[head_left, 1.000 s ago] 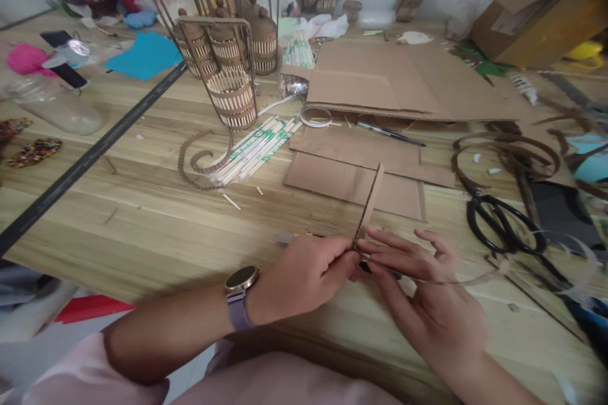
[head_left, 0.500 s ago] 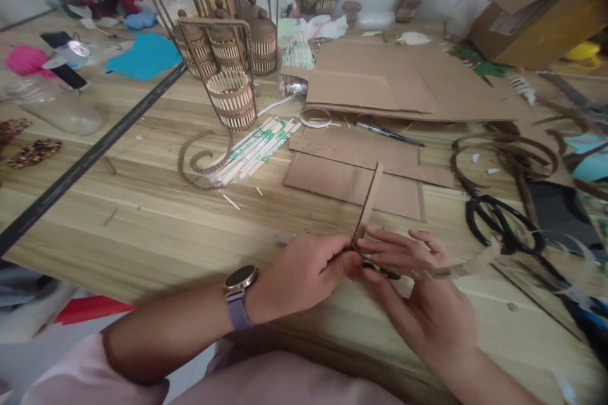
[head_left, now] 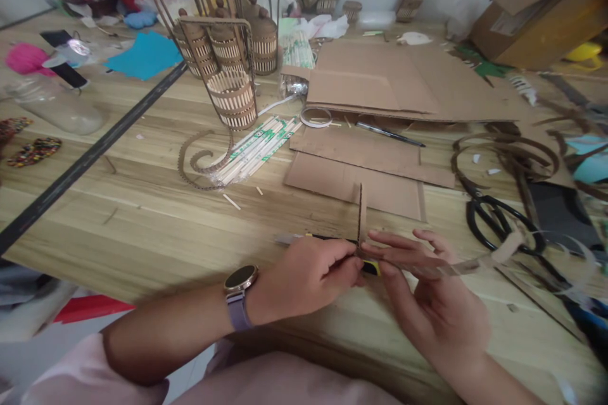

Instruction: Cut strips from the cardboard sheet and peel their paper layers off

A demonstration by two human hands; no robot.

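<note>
My left hand (head_left: 308, 272), with a watch (head_left: 240, 278) on its wrist, is closed, its thumb and fingertips pinching the lower end of a narrow cardboard strip (head_left: 361, 215) that stands upright. My right hand (head_left: 437, 304) is close beside it, fingers rather straight and fingertips at the cardboard strip's base. Between its thumb and fingers runs a thin pale strip (head_left: 479, 264), trailing off to the right; whether it joins the cardboard is hidden. Under the hands lies a utility knife (head_left: 373, 267) with a black and yellow handle, partly covered.
Cardboard sheets (head_left: 361, 82) lie ahead, with a pen (head_left: 389, 134) and a tape roll (head_left: 316, 117). Wrapped sticks (head_left: 259, 149) and small slatted baskets (head_left: 232, 98) stand left of them. Black scissors (head_left: 503, 221) and curled strips (head_left: 503, 152) are at right.
The cardboard strip has swung from leaning right to nearly upright and reaches less high. My right hand has shifted slightly right, and more of the utility knife shows.
</note>
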